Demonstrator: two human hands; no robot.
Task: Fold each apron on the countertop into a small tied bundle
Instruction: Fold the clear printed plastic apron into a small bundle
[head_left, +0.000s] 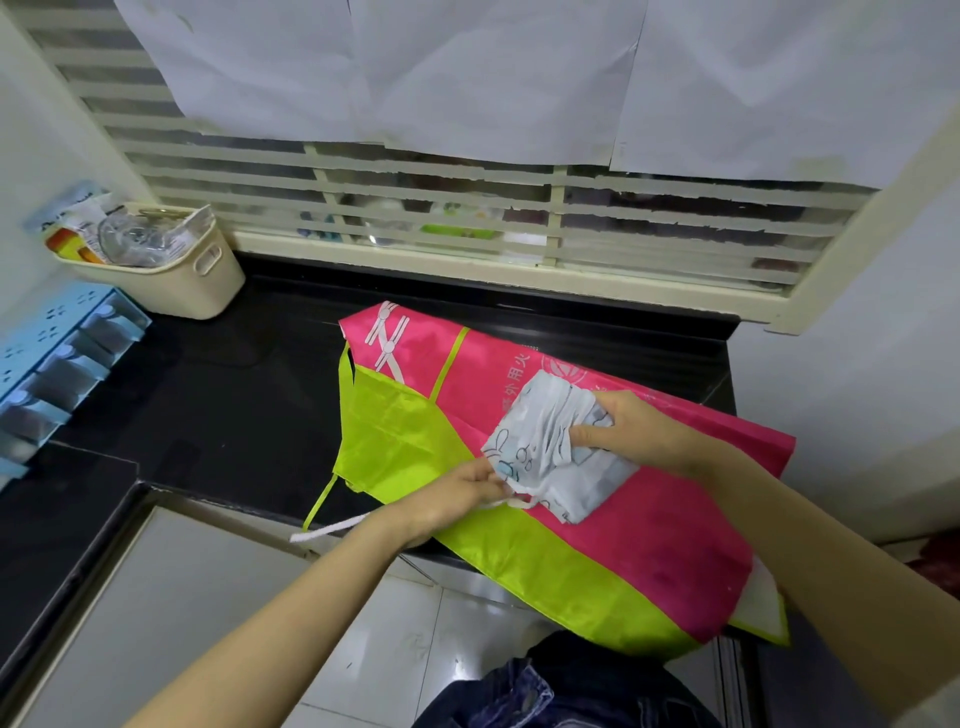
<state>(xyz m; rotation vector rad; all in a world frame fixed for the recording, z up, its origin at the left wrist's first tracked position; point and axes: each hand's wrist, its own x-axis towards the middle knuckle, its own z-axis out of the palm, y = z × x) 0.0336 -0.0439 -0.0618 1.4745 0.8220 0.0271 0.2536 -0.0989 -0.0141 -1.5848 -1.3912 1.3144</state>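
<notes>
A pale blue-and-white patterned apron (540, 441) is folded into a small bundle with white straps wound around its middle. It lies on top of a pink and lime-green apron (597, 545) spread over the black countertop (234, 395). My right hand (628, 426) presses down on the bundle's right side. At the bundle's lower left corner, my left hand (457, 493) pinches a white strap (332, 530), whose loose end trails left over the counter edge.
A cream basket (192, 280) full of packets stands at the back left by the barred window (467, 208). A blue rack (57, 353) hangs on the left wall. The pink apron overhangs the counter's front edge above the tiled floor (415, 649).
</notes>
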